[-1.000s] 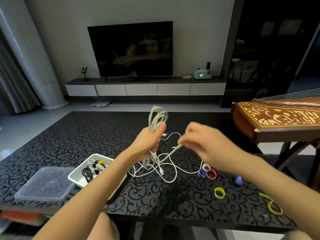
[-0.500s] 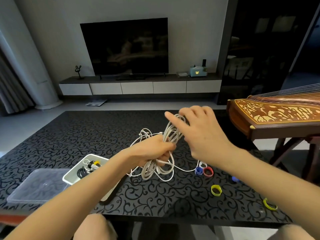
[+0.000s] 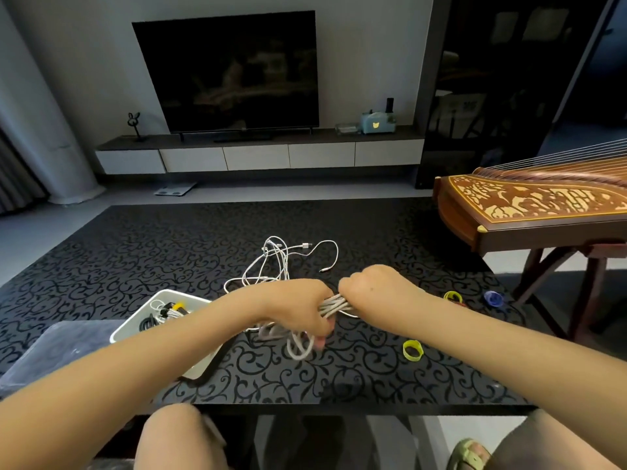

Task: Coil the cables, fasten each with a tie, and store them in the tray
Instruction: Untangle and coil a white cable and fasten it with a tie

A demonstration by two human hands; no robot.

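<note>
Above the near middle of the black patterned table (image 3: 339, 378), a white cable bundle (image 3: 334, 305) is held between two fists. The left hand (image 3: 298, 307) is curled round one end, with loose loops sagging out beneath it toward the tabletop, and the right hand (image 3: 369, 286) is clenched round the other end, just beside the left. The bundle looks light and limp but springy. A smooth sheath like this tends to slide strand over strand, and the loops will likely fan open the instant the grip loosens. The safest hold is probably across the waist of the coil, pinching every strand together – not at a plug or a single loop. That would let one hand clamp it while the other fetches a tie. The yellow tie (image 3: 412, 350) lies nearest, on the table to the right. More loose white cables (image 3: 281, 262) sprawl just beyond the hands. The tray (image 3: 185, 295) sits to the left, under the left forearm, with tied coils already inside.
</note>
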